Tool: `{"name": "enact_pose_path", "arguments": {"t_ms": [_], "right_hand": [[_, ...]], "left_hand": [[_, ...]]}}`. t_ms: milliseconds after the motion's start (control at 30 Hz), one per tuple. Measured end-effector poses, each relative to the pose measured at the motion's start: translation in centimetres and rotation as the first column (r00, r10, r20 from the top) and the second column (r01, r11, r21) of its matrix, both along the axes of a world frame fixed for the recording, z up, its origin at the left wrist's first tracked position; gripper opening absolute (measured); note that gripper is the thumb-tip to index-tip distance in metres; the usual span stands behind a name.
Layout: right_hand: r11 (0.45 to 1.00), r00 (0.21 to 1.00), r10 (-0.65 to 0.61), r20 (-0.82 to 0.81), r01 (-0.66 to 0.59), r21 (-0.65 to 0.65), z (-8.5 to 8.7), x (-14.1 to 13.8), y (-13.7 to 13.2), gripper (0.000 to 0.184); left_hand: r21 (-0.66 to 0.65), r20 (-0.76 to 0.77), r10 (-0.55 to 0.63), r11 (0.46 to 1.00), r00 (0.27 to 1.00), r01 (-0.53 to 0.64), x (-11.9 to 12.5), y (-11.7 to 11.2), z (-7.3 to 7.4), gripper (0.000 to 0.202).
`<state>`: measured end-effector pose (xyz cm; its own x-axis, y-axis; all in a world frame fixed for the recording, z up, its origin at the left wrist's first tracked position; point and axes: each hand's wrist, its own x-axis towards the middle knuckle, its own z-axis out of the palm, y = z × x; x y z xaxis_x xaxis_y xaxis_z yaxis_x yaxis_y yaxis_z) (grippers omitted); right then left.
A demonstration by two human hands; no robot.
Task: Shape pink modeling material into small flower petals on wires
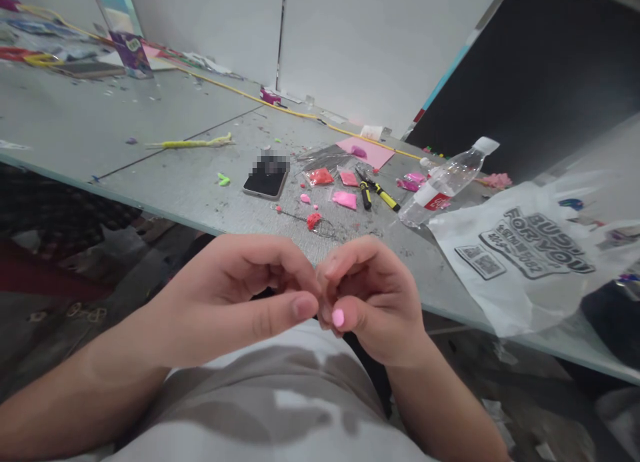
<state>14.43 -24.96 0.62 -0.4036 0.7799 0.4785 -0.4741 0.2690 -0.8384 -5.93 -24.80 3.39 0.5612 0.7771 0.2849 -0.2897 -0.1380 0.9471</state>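
Observation:
My left hand (250, 302) and my right hand (383, 302) meet in front of my body, just off the table's near edge, with fingertips touching. A small flattened lump of pink modelling clay (339, 317) sits at the tip of my right thumb, by the curled fingers. My left thumb and fingers are pinched closed beside it; whatever lies between them is hidden. Beyond the hands, a wire piece with a red clay lump (313, 221) rests on the table, near small pink clay bits (305, 199) and a packet of pink clay (345, 199).
Behind these lie yellow-and-black pliers (384, 195), a red clay packet (320, 176) and a phone (266, 177). To the right are a plastic bottle (447, 182) and a white plastic bag (520, 255) over the table edge. Yellow-green strands (193, 143) lie left.

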Motion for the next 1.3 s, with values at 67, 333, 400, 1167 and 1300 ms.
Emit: {"name": "enact_pose_path", "arguments": {"t_ms": [67,333,400,1167,1300], "right_hand": [[0.999,0.999,-0.048,0.004,0.048,0.024,0.1,0.0,0.1,0.036],[0.966,0.957,-0.26,0.129,0.257,0.034,1.1,0.7,0.6,0.036],[0.957,0.947,-0.291,0.136,0.288,0.046,1.1,0.8,0.6,0.038],[0.821,0.773,-0.57,0.278,0.544,0.172,2.6,0.5,-0.8,0.034],[0.836,0.786,-0.542,0.297,0.541,0.094,2.6,0.3,-0.9,0.036]], "left_hand": [[0.032,0.021,0.013,0.999,1.0,-0.014,0.1,-0.2,0.2,0.006],[0.232,-0.037,0.085,0.97,0.996,-0.075,0.2,-0.9,0.3,0.032],[0.249,-0.039,0.105,0.964,0.994,-0.092,0.3,-1.0,0.2,0.028],[0.508,-0.046,0.446,0.781,0.894,-0.364,1.0,-1.3,0.3,0.013],[0.528,-0.043,0.533,0.73,0.845,-0.434,1.1,-1.4,0.0,0.007]]}}
